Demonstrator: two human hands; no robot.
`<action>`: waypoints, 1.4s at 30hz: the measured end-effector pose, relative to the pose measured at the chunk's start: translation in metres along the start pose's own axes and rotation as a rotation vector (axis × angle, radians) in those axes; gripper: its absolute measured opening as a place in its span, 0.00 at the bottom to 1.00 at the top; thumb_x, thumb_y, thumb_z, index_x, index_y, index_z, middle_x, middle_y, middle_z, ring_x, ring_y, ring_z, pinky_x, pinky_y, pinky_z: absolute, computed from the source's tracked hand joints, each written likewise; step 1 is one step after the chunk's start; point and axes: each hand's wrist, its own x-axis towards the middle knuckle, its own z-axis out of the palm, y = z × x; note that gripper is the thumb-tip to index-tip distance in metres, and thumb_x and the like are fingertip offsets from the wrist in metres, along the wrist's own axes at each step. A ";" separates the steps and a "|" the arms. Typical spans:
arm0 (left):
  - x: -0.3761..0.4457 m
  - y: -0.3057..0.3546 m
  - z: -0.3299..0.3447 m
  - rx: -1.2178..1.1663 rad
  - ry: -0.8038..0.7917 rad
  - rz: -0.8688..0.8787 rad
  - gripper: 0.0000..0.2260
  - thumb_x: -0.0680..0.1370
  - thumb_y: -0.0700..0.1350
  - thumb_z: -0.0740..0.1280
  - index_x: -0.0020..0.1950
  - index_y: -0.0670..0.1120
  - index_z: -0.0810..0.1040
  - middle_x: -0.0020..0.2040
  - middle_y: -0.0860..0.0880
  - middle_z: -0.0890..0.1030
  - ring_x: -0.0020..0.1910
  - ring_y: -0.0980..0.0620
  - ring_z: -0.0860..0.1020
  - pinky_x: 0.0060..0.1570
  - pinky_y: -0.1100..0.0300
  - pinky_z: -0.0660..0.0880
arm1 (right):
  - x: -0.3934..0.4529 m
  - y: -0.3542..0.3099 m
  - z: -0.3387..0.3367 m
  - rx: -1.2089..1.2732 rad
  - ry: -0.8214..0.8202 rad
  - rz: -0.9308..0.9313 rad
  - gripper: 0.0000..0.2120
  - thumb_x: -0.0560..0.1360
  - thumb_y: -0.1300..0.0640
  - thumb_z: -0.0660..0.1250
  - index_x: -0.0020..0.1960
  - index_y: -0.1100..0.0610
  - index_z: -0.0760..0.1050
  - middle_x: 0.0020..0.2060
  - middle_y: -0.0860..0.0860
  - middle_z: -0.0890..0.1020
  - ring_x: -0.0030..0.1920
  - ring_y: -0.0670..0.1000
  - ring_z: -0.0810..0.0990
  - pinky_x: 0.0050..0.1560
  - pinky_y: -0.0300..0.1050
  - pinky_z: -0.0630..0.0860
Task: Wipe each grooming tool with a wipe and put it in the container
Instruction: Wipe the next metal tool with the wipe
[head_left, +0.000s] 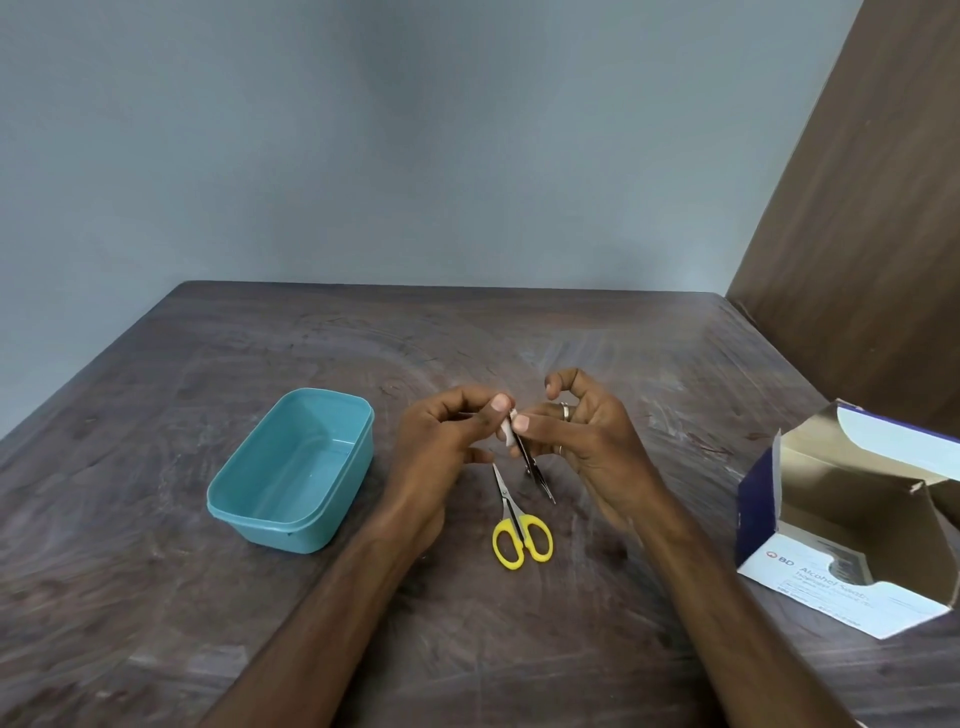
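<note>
Above the tabletop (519, 338), just beyond the yellow-handled scissors (519, 530): left hand (441, 441) pinching a small white wipe (508, 434) against a slim metal tool (535, 467), gripped by right hand (582, 431). Left of the scissors, teal container (291, 473); well right, open swab box (852, 525).

table: dark brown wooden table (519, 338), surface scuffed with pale, swirling smears
wall: plain grey-blue wall (415, 156) behind the table's far edge
panel: brown wood-grain panel (872, 208) at the right, leaning across the upper corner of the view, beside the wall
</note>
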 end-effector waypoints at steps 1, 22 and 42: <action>0.000 0.000 0.000 -0.009 0.005 -0.001 0.05 0.77 0.45 0.71 0.46 0.44 0.85 0.40 0.50 0.84 0.42 0.56 0.82 0.43 0.55 0.77 | 0.000 0.000 0.000 0.005 -0.002 0.005 0.18 0.71 0.71 0.71 0.51 0.58 0.66 0.38 0.61 0.86 0.34 0.57 0.84 0.40 0.47 0.81; 0.007 0.003 -0.007 -0.155 0.245 0.125 0.04 0.78 0.39 0.68 0.48 0.45 0.82 0.47 0.41 0.85 0.47 0.47 0.82 0.37 0.58 0.79 | 0.003 0.005 -0.005 -0.022 0.020 0.060 0.20 0.64 0.68 0.76 0.49 0.59 0.69 0.35 0.61 0.85 0.43 0.66 0.81 0.38 0.45 0.82; 0.003 -0.005 0.000 0.242 0.184 0.213 0.04 0.76 0.43 0.71 0.44 0.51 0.84 0.40 0.53 0.86 0.38 0.63 0.81 0.37 0.62 0.75 | 0.007 0.002 -0.019 0.123 0.484 -0.027 0.21 0.70 0.66 0.76 0.51 0.52 0.67 0.37 0.55 0.87 0.35 0.51 0.83 0.43 0.48 0.77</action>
